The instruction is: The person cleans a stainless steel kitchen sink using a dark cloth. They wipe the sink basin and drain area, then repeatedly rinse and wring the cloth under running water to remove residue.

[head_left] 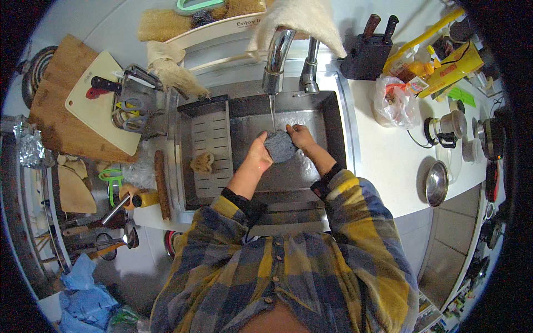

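Between my two hands, over the sink basin (255, 183), is a dark grey, rounded, wet-looking cloth (281, 146). My left hand (260, 153) grips its left side, thumb towards the top. At the upper right edge, my right hand (300, 136) pinches it with curled fingers. A thin stream of water falls from the chrome faucet (273, 77) just above the cloth. In the left part of the sink lies a slotted metal drain tray (206, 130), with a small tan sponge-like piece (202, 162) on it.
Left of the sink are cutting boards (83, 102), a utensil holder with scissors (132, 115) and a brown stick-like roll (161, 183). To the right stand a knife block (366, 58), a plastic bag (395, 105) and a metal bowl (437, 183). A towel (300, 22) drapes over the faucet.
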Demonstrator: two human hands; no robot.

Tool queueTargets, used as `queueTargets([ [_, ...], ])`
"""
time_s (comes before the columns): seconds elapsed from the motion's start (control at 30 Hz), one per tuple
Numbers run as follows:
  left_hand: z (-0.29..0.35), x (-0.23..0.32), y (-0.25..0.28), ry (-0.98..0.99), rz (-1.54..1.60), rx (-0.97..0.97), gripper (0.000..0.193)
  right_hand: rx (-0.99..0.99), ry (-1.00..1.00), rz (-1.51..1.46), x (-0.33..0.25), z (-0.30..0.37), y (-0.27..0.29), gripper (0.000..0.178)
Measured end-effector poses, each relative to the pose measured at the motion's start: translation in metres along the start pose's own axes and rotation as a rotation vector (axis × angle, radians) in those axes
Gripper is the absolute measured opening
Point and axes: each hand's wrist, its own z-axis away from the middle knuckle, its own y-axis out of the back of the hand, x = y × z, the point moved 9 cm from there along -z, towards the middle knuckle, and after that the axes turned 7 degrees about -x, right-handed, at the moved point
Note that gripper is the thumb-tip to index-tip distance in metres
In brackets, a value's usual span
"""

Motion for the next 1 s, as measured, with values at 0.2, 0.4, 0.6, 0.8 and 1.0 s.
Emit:
queueTargets([
  [0.2,-0.001,0.008,0.001,0.059,-0.052,0.008,0.038,0.072,0.591,0.071,-0.075,0.060,0.017,0.027],
  [0.4,-0.011,0.014,0.023,0.077,-0.184,0.002,0.029,0.099,0.739,0.667,-0.136,0.110,-0.021,0.037],
  [0.6,-0.004,-0.005,0.035,0.205,-0.042,0.128,0.051,-0.021,0.553,0.680,-0.114,0.061,-0.021,0.035],
  [0.8,-0.010,-0.024,-0.009,0.240,0.420,-0.510,0.047,0.052,0.500,0.327,-0.114,0.091,-0.025,0.034],
  [1.0,-0.069,-0.030,0.040,-0.027,0.325,-0.402,0.043,0.142,0.583,0.190,-0.146,0.139,-0.039,0.032],
])
